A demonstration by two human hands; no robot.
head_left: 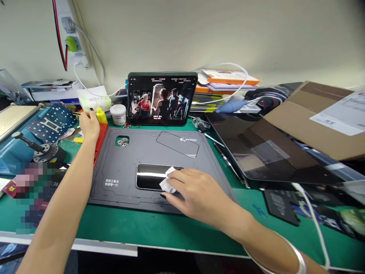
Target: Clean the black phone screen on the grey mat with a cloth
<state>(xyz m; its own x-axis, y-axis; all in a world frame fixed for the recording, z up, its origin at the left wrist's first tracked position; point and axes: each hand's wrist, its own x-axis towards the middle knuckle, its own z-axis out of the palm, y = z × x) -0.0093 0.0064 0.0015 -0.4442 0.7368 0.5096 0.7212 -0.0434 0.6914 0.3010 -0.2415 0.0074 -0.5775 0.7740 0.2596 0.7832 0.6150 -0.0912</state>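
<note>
A phone (151, 176) lies screen up on a grey work mat (122, 198), its black glass reflecting a bright streak. My right hand (194, 190) is closed on a crumpled white wipe (169, 180), which rests on the phone's right part and hides some of it. Farther back on the left, my left hand (89, 125) reaches beside a small yellow bottle (101, 115). Most of its fingertips are hidden, so whether it grips anything cannot be told. Behind the phone, a thin dark-edged frame or sheet (178, 144) lies flat on the mat.
A tablet (161, 99) playing a video stands behind the mat, with a white jar (118, 115) to its left. To the right are a large dark glass panel (251, 152), a pen (228, 161) and a cardboard box (313, 118). A red tray (100, 142) borders the mat's left.
</note>
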